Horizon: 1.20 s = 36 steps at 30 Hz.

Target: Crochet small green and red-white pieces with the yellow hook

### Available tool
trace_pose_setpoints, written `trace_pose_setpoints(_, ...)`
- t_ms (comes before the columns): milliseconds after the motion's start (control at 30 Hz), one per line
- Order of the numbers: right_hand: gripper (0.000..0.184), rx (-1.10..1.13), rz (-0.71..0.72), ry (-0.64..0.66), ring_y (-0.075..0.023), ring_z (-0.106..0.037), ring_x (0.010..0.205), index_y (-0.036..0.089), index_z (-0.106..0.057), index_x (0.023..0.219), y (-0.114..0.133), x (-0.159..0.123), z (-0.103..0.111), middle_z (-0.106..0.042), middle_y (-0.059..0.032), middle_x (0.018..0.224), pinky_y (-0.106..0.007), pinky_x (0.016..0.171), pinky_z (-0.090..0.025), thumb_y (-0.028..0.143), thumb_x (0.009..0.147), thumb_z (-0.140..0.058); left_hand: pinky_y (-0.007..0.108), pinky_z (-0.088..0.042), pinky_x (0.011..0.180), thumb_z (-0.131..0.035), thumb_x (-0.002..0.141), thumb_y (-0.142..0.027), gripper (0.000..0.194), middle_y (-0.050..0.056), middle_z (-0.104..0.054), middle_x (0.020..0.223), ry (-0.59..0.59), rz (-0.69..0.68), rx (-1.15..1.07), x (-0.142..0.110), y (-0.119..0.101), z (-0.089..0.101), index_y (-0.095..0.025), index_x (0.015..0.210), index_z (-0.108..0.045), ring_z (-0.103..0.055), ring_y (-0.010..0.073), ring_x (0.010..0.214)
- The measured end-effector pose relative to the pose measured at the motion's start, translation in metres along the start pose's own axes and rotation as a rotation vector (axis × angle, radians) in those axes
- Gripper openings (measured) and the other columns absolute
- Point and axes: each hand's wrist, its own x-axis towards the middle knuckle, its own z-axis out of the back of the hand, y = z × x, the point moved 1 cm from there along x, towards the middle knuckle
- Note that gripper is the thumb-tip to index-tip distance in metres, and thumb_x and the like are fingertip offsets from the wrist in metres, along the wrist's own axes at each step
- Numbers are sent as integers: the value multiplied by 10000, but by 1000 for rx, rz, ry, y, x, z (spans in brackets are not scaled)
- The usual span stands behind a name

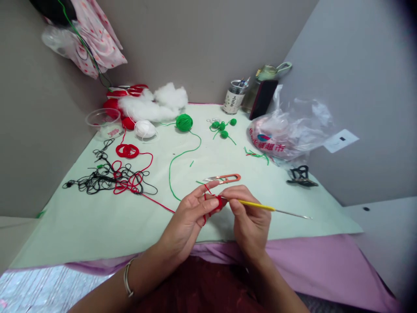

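My left hand (193, 211) pinches a small red crochet piece (220, 202) between thumb and fingers. Red yarn (159, 203) loops over its raised index finger and trails left toward a tangle on the table. My right hand (249, 213) is closed around a crochet hook (257, 204) with a yellow grip. One end of the hook meets the red piece; the other metal end points right. Just beyond my hands lie thread snips (228, 178) with orange handles. A green yarn strand (169, 169) runs from a green yarn ball (184, 122) toward my left hand.
Tangled black cord (94, 178) lies at the left, near a white yarn ball (145, 129) and white stuffing (169, 98). Small green crocheted balls (224, 134) sit mid-table. At the right are a plastic bag (289, 130), a phone (263, 99), a pen jar (233, 98) and a black hair claw (301, 176).
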Motion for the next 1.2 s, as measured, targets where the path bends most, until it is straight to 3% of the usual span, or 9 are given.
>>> trace_pose_setpoints(133, 136, 84, -88, -68, -154, -657, 716, 261, -809, 982, -1, 4, 7, -726, -11, 847, -314, 682, -544, 244, 1003, -676, 217, -499, 825, -873, 804, -167, 413, 34, -756, 1000, -29, -3, 16, 1, -7, 3, -178, 1211, -799, -644, 102, 801)
trace_pose_setpoints(333, 169, 214, -181, -25, -137, -633, 637, 234, -787, 931, 7, 10, 8, -688, -9, 791, -279, 588, -537, 298, 1013, -655, 227, -480, 817, -880, 802, -192, 345, -11, -706, 816, 6, -47, 113, 0, -8, 6, -210, 1142, -828, -642, 113, 790)
trace_pose_setpoints(467, 220, -266, 142, 56, -191, -723, 873, 273, -811, 1099, 15, 0, -4, -760, -55, 970, -335, 769, -602, 147, 993, -664, 267, -470, 919, -892, 815, -218, 439, -25, -727, 816, -39, -226, 250, 0, -3, 6, -264, 1239, -787, -655, 143, 883)
trace_pose_setpoints(567, 371, -433, 339, 30, -204, -741, 973, 312, -795, 1212, 16, -5, -8, -786, -71, 1100, -343, 829, -611, 62, 961, -683, 278, -465, 915, -901, 816, -253, 478, -16, -743, 854, -31, -199, 236, 1, -1, 7, -276, 1274, -767, -640, 144, 890)
trace_pose_setpoints(767, 181, 109, -86, 15, -151, -697, 757, 279, -809, 1034, 5, 6, 3, -770, -18, 921, -297, 709, -590, 220, 1030, -638, 227, -442, 802, -884, 819, -237, 407, -11, -702, 829, -8, -71, 169, -1, -11, 4, -238, 1219, -809, -575, 96, 780)
trace_pose_setpoints(867, 210, 215, -169, 49, -141, -690, 720, 252, -783, 1003, 5, 8, 8, -753, -19, 912, -289, 679, -584, 284, 1063, -585, 219, -443, 748, -874, 818, -239, 396, -15, -672, 809, -3, -70, 149, -1, -15, 4, -223, 1209, -815, -551, 87, 725)
trace_pose_setpoints(967, 212, 24, -53, 70, -149, -703, 793, 243, -751, 1056, 10, 4, 9, -756, -29, 951, -301, 742, -595, 203, 1072, -544, 218, -454, 760, -863, 830, -228, 389, -18, -663, 798, -29, -109, 179, -2, -15, 5, -226, 1216, -812, -561, 93, 737)
trace_pose_setpoints(1100, 265, -426, 336, 169, -192, -722, 948, 236, -732, 1183, 15, -5, 3, -759, -71, 1030, -327, 816, -609, 86, 1013, -594, 215, -464, 785, -872, 830, -213, 413, -20, -673, 773, -53, -170, 199, -1, -9, 5, -232, 1236, -798, -576, 104, 757)
trace_pose_setpoints(1200, 313, -606, 471, 154, -197, -719, 960, 241, -758, 1198, 15, -7, 0, -740, -88, 1057, -307, 772, -601, 55, 977, -640, 211, -468, 729, -893, 814, -248, 427, -10, -669, 764, -15, -85, 102, 0, -5, 5, -212, 1229, -799, -552, 96, 708)
